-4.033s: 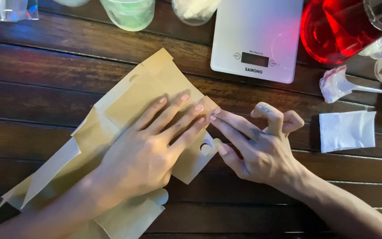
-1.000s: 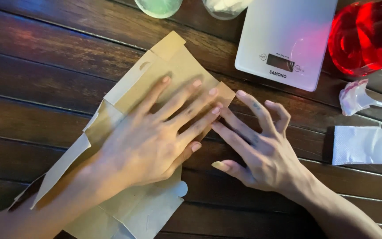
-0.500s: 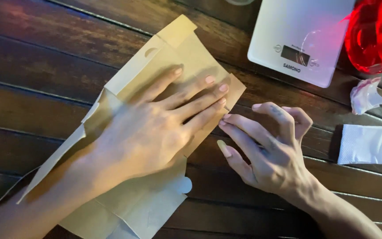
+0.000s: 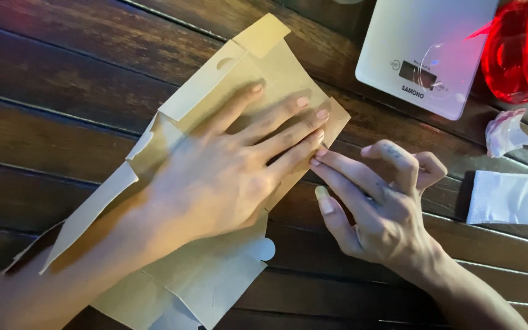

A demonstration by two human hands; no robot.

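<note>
Left hand (image 4: pixel 215 183) is flat on the flattened kraft cardboard box blank (image 4: pixel 276 73), palm down, fingers spread & straight, pressing it onto the dark wooden bench (image 4: pixel 56 73) — grip apart, nothing pinched. The blank lies diagonal, lower left to upper centre, w/ a small tab sticking off its top end, a half-moon cutout near the upper left fold, loose flaps trailing toward the bottom edge. Right hand (image 4: pixel 380 208) sits just beside, on the blank's right edge: index & middle fingers extended, tips at the cardboard edge and meeting the left hand's fingertips, ring & little finger curled back, thumb out low. Grip apart there too, not clamped on anything; whether the tips are under the flap or only on it, can't tell. Upper right on the bench: white digital kitchen scale (image 4: pixel 426 52), display facing up, well apart from both hands. Right of it, a red translucent container (image 4: pixel 520 55), partly cut off by the frame. Below that, a crumpled white wrapper (image 4: pixel 508 131), and a small white sachet (image 4: pixel 503 197) lying flat near the right hand's knuckles, not touching.
</note>
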